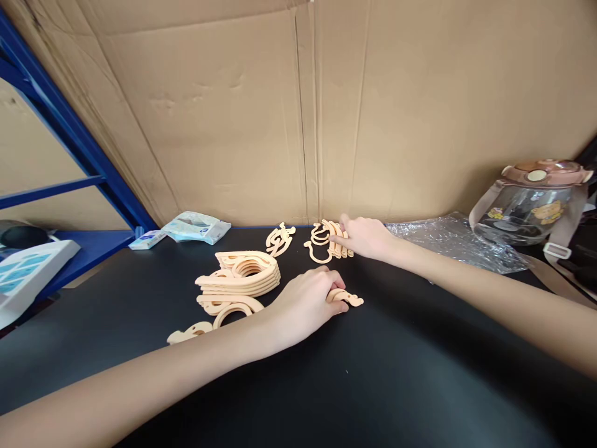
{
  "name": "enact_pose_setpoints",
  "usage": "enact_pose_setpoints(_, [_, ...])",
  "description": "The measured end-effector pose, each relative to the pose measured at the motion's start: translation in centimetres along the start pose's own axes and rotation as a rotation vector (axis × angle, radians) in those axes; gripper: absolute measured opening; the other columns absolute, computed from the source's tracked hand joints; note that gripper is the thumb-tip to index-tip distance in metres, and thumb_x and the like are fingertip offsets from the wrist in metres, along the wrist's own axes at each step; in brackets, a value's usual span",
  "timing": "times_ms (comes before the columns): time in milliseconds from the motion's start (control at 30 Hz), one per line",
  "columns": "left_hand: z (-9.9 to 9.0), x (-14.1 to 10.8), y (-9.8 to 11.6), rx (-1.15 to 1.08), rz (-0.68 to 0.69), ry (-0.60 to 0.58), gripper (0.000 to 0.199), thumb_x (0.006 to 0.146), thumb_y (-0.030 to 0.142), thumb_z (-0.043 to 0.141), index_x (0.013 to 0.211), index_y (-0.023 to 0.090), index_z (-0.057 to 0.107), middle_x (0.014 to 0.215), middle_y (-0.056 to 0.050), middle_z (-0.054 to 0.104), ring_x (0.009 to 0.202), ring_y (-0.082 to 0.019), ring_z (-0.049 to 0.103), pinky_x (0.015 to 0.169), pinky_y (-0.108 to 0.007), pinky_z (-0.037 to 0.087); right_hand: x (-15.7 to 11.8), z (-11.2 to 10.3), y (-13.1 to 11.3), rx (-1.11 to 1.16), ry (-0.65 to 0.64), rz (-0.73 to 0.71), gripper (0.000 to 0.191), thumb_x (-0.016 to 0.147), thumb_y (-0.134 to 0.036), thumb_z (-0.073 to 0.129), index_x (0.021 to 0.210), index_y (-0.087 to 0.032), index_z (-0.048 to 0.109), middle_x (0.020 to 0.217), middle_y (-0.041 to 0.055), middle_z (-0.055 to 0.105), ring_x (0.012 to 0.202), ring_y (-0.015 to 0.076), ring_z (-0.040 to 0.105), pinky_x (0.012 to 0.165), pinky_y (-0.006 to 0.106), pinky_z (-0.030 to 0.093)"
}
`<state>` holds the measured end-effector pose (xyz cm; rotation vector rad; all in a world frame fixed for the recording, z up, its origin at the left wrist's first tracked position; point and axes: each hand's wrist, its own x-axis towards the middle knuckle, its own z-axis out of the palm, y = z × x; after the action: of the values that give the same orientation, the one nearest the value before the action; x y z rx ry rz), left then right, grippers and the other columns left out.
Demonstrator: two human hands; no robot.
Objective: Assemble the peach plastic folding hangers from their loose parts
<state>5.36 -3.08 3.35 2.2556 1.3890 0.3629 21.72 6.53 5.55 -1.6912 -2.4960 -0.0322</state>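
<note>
My left hand [321, 292] is closed, thumb and fingers pinching a small beige curved piece [351, 299] with a wavy end, just over the black tabletop. Farther back, my right hand [361, 236] has its fingers closed on the edge of a row of slim beige pieces [336, 231]; how many it grips is hidden. Left of that row lie beige hook-shaped pieces [319, 252]. Beside my left wrist stands a stack of larger beige curved pieces [242, 283], with a looser beige piece [191, 333] partly behind the forearm.
A small pile of thin beige pieces [280, 239] lies near the cardboard wall [209, 124]. Wipes packs [196, 228] sit at the back left by a blue metal frame [112, 193]. Crumpled clear plastic [452, 239] and a strapped clear bottle [532, 208] stand at right.
</note>
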Motion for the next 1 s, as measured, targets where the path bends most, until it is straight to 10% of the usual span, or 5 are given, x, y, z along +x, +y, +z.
enact_pose_setpoints(400, [-2.2, -3.4, 0.6, 0.383, 0.029, -0.078, 0.025, 0.087, 0.035, 0.064, 0.107, 0.02, 0.061, 0.1, -0.005, 0.062, 0.093, -0.027, 0.058, 0.075, -0.036, 0.042, 3.9, 0.1, -1.0, 0.062, -0.121, 0.173, 0.033, 0.092, -0.039, 0.055, 0.113, -0.014, 0.057, 0.107, 0.0078, 0.063, 0.091, 0.0193, 0.063, 0.079, 0.038, 0.052])
enact_pose_setpoints(1000, [0.3, -4.9, 0.8, 0.248, 0.248, -0.009, 0.011, 0.091, 0.018, 0.058, 0.096, 0.024, 0.065, 0.091, 0.002, 0.062, 0.082, -0.018, 0.055, 0.073, -0.032, 0.039, -10.3, 1.7, 2.7, 0.181, 0.01, -0.336, 0.019, 0.085, -0.022, 0.048, 0.082, -0.025, 0.03, 0.073, -0.0033, 0.051, 0.059, 0.0151, 0.05, 0.053, 0.027, 0.036])
